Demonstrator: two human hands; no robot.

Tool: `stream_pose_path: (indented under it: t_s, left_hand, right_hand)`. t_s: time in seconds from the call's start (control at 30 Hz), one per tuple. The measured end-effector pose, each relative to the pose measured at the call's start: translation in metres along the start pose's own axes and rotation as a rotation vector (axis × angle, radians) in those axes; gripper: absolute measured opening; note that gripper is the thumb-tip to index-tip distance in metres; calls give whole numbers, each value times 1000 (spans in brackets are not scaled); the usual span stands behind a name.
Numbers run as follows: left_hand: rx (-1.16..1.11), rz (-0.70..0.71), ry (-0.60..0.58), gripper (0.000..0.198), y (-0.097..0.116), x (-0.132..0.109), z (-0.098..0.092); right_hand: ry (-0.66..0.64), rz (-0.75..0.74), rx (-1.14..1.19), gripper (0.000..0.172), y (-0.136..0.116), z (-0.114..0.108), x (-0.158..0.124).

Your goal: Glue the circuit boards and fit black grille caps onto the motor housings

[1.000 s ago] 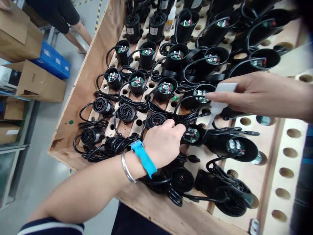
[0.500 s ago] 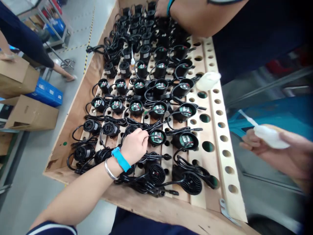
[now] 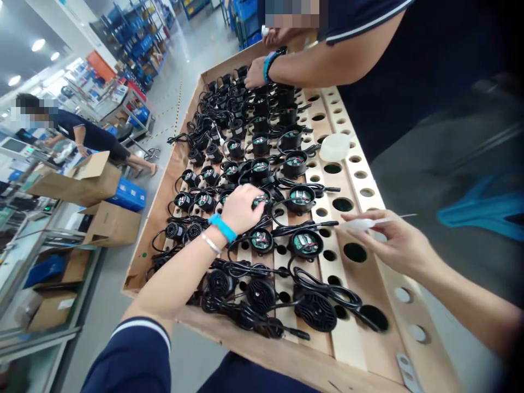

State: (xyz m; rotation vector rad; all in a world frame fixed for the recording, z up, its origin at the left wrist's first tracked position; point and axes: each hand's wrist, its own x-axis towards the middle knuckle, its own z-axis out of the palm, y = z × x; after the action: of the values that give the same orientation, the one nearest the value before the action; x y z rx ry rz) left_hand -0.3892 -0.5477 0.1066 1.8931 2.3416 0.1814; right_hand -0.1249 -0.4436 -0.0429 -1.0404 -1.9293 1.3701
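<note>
My left hand (image 3: 243,210), with a blue band at the wrist, reaches over the rows of black round housings. Its fingers are curled down at the rim of a housing with a green circuit board (image 3: 261,197); what they pinch is hidden. At the right side of the wooden tray (image 3: 352,349), my right hand (image 3: 399,240) grips a white squeeze bottle (image 3: 360,224). The bottle lies sideways in the fingers, its thin nozzle pointing right. Nearer me are open housings with boards, one of them a large housing (image 3: 306,243), and housings with slotted black covers (image 3: 315,311).
Black cables lie coiled between the housings. A translucent whitish container (image 3: 334,147) stands on the tray's right side. At the far end a co-worker's hand (image 3: 256,73) works among housings. Another slim-nozzled bottle (image 3: 221,139) stands mid-tray. Cardboard boxes (image 3: 112,224) are at the left.
The view has tilted up. My left hand has shifted to a housing farther up the tray. My right hand has come in toward the tray, and the bottle's nozzle has swung from upper left to right.
</note>
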Motion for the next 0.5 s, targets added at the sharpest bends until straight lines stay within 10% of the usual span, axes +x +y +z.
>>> stream_pose_path:
  t_s: [0.23, 0.5]
  left_hand:
    - [38, -231, -248, 13, 14, 89, 34]
    - [-184, -292, -153, 13, 12, 91, 25]
  right_hand:
    - [-28, -126, -195, 13, -2, 2, 1]
    - [294, -222, -317, 37, -28, -18, -28]
